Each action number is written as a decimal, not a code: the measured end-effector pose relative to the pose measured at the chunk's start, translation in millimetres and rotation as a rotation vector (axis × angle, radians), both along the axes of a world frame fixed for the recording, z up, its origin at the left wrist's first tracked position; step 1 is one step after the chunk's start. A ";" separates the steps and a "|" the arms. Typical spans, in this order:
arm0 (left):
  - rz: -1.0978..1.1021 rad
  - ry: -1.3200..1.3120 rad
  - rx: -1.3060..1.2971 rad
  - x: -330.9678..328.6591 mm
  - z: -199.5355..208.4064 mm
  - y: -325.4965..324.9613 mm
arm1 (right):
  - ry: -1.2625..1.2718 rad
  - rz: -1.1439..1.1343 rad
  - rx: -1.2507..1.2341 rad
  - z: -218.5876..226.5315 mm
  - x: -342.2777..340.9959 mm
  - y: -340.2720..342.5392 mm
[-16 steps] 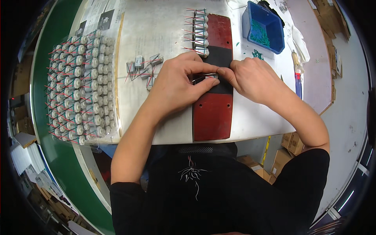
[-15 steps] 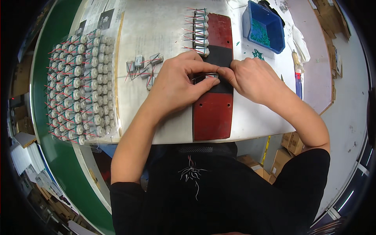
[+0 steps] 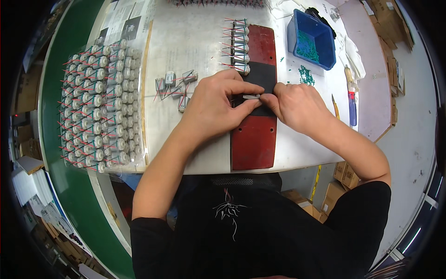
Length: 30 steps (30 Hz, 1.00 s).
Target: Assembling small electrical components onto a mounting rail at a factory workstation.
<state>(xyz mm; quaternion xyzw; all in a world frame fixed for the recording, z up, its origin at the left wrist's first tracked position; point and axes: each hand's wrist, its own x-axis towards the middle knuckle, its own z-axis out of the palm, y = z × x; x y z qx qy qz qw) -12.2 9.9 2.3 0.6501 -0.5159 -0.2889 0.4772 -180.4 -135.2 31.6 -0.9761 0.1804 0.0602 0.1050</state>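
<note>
Silver part over black middle of board, mostly hidden by fingers. Left hand pinches it between thumb and forefinger; right hand at its right end, fingers curled, can't tell if gripping. Motor row on board's far left edge. Loose motors left of board, packed motors farther left. Blue bin, green bits right of board.

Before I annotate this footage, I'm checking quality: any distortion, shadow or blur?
Head view: fisheye distortion bows the green strip; head view: soft shadow falls on the white tabletop beside the left forearm; head view: left hand and right hand look fairly sharp.
</note>
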 end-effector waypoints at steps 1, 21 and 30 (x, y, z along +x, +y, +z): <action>-0.004 -0.002 -0.001 0.2 0.8 -0.3 | 0.003 -0.003 -0.009 -0.3 -0.2 1.0; -0.019 0.016 -0.007 3.0 -0.3 1.0 | -0.089 -0.118 0.343 16.8 -11.9 -5.2; -0.032 0.005 0.046 3.8 5.8 0.4 | 0.052 -0.065 0.271 10.9 1.0 -7.1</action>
